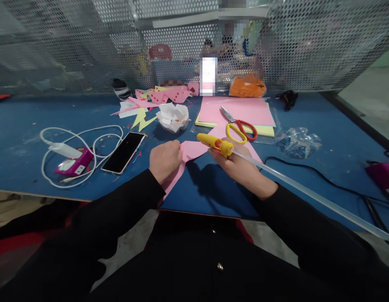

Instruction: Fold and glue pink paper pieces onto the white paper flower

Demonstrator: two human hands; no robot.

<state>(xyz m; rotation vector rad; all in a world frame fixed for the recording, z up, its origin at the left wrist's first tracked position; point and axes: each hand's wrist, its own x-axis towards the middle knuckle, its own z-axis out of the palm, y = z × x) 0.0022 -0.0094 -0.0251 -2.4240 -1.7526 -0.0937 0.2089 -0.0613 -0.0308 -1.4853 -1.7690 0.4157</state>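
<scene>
My left hand (165,159) is closed in a fist on a cut piece of pink paper (194,149), with the fingertips turned out of sight. Part of the paper runs down beside the fist toward the table's front edge. My right hand (236,167) is wrapped round a yellow hot glue gun (210,141), whose nozzle points left above the paper. A long translucent glue stick (307,188) sticks out of its back, over my right forearm. Just beyond the right hand, scissors (241,128) with yellow and red handles lie on stacked pink and yellow paper (210,110).
On the left are a phone (124,153), a white cable (45,167) and a purple power socket (68,167). Paper scraps (144,121) and a white-lined bowl (173,118) stand behind. Crumpled clear plastic (299,142) and a black cord (320,178) lie right. Perforated metal (87,50) borders the back.
</scene>
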